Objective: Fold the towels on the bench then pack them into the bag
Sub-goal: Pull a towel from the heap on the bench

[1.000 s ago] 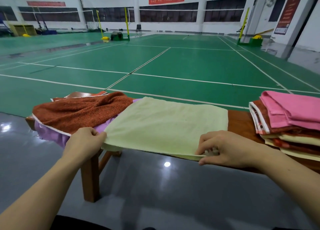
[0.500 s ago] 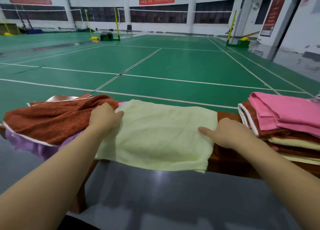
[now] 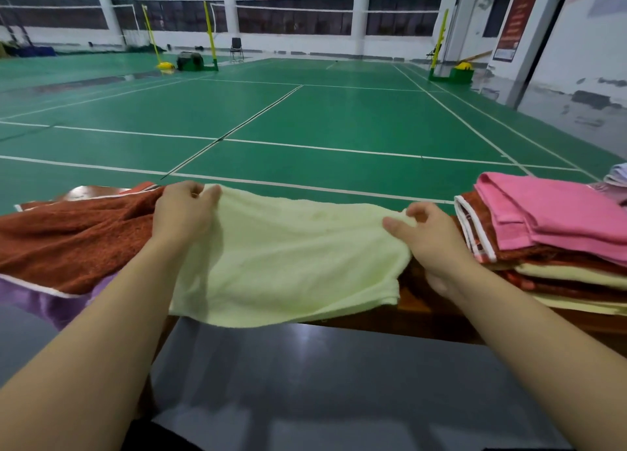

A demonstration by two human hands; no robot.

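A green badminton court fills the hall beyond, with net posts and a grey floor on the near side. Across the front runs the wooden bench, the pale yellow towel spread over its middle with the long axis left to right and the near edge hanging over the front. Unfolded rust and purple towels lie heaped to the left; a folded stack, pink on top, sits to the right. No bag shows. The left hand pinches the far left corner, the right hand grips the far right corner, both closed on cloth. The towel lies toward the person from both hands, so the fold likely draws the far edge nearward.
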